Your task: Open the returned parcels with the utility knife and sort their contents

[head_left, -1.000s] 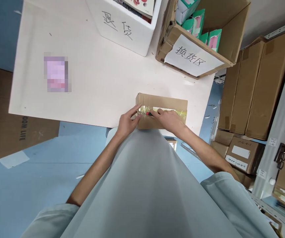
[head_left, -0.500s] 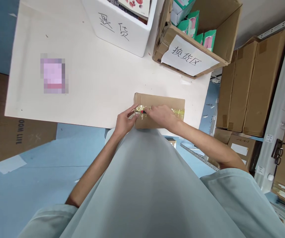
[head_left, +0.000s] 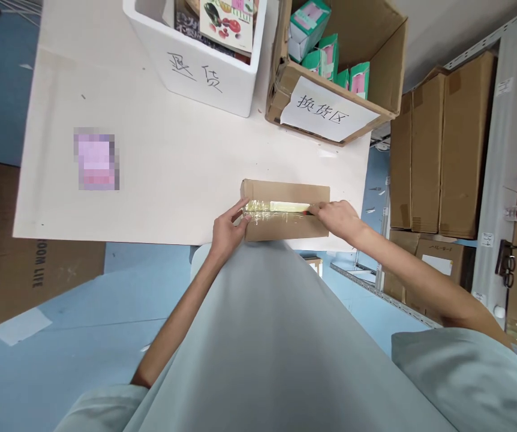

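A small cardboard box (head_left: 285,191) lies at the table's front edge, shiny yellowish tape (head_left: 258,207) running lengthwise over its top. My left hand (head_left: 230,227) rests at the box's left end, fingers apart and touching its edge. At the right end, my right hand (head_left: 337,219) is closed around a box cutter (head_left: 306,212). Only a small red and black part of that tool shows beside the fingers, over the tape line. A pale strip lies along the tape to its left; I cannot tell whether it is glare or tape.
A white bin (head_left: 209,90) with books and an open carton (head_left: 330,129) of green-and-pink boxes stand at the back of the white table (head_left: 173,174). A blurred pink item (head_left: 95,162) lies at left. Shelving with large cartons (head_left: 465,150) is on the right.
My right hand has moved right along the tape with the cutter, from near the box's left end to its right end. My left hand stays at the left end. The view has shifted slightly.
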Motion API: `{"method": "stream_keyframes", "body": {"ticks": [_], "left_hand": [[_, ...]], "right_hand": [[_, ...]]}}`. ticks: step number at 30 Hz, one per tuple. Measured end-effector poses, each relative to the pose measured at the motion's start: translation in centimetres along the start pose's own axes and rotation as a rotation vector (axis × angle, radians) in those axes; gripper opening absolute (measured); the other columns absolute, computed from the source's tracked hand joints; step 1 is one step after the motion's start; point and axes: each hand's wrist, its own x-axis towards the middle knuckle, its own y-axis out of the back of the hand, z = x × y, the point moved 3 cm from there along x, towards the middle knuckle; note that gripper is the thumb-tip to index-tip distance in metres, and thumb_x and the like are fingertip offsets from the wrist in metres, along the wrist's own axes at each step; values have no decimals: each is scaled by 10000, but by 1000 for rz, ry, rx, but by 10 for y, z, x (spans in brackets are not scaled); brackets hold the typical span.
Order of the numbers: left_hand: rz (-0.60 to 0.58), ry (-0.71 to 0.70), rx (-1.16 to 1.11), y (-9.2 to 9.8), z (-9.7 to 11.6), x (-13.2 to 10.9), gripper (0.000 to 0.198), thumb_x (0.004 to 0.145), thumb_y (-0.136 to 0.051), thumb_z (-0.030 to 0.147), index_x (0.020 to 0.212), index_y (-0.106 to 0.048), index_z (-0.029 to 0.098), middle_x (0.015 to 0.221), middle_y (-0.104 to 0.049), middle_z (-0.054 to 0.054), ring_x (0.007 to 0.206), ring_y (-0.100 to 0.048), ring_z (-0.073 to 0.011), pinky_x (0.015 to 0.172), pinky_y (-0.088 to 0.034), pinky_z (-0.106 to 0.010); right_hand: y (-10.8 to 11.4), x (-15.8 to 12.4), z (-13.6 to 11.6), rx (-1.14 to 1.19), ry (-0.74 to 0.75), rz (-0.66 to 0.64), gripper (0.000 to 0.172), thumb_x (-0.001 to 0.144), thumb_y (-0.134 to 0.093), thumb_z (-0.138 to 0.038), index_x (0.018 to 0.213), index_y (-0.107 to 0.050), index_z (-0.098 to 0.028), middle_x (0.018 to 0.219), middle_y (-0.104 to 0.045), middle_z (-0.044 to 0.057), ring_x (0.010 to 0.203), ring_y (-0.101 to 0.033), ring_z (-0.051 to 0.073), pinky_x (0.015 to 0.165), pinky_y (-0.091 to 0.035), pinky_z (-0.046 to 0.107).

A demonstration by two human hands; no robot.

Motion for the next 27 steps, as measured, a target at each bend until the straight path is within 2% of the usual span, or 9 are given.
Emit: {"method": "stream_keyframes", "body": {"ticks": [4,8,11,13,16,19,22,24,27], "left_hand": [[-14,-1,29,-5,1,0,523,971,-744,382,1478,-752,256,1588,-684,-73,1489,-653,-318,1317,-497,-543],[-19,11,50,-7,2,4,526,966,-738,387,1478,-751,267,1590,-684,-67,1466,-672,-319,1314,-496,-547],[-17,16,59,0,3,5,524,976,-718,401,1479,-749,262,1591,-686,-69,1468,-671,-316,1314,-496,-532],[-4,17,69,12,5,5,529,978,-711,421,1477,-746,248,1589,-688,-83,1458,-678,-317,1311,-495,-523],[65,28,134,41,10,3,547,969,-728,474,1460,-741,234,1567,-705,-110,1387,-724,-321,1254,-546,-510],[213,54,292,76,16,1,540,946,-774,543,1392,-741,241,1462,-761,-105,1279,-764,-312,1171,-596,-487],[404,73,461,106,16,1,490,949,-783,555,1322,-712,245,1361,-769,-104,1222,-756,-308,1156,-572,-479],[473,50,502,119,12,4,442,976,-752,530,1301,-683,238,1356,-743,-120,1225,-732,-304,1158,-548,-469],[476,-5,511,128,5,8,388,997,-722,496,1272,-666,227,1335,-724,-132,1228,-701,-298,1141,-535,-447]], "right_hand": [[-29,-17,31,4,-63,20,401,1190,-401,-259,1462,-692,-227,1288,-797,205,1081,-794,322,832,-502,382],[-41,-13,29,19,-62,29,424,1209,-352,-316,1466,-677,-227,1306,-790,180,1085,-788,305,807,-484,357],[-41,-9,21,32,-54,44,430,1214,-346,-356,1496,-652,-246,1317,-787,164,1077,-788,286,802,-489,347],[-38,-7,12,31,-30,60,416,1203,-365,-302,1523,-623,-242,1322,-783,166,1066,-791,277,798,-497,348],[-27,4,-11,0,48,94,449,1145,-399,-138,1546,-587,-217,1321,-780,168,1065,-798,278,787,-510,350],[-8,21,-44,-27,149,130,520,1098,-409,-55,1586,-535,-188,1304,-779,186,1076,-804,289,787,-529,355],[16,37,-80,-30,257,171,525,1107,-401,-61,1612,-498,-165,1285,-780,216,1093,-809,297,796,-548,357],[30,43,-99,-20,305,177,507,1100,-405,-57,1583,-528,-146,1270,-788,220,1094,-811,296,793,-556,353],[43,43,-114,18,299,154,478,1065,-415,-24,1488,-618,-111,1229,-810,214,1066,-817,293,787,-564,359]]}}
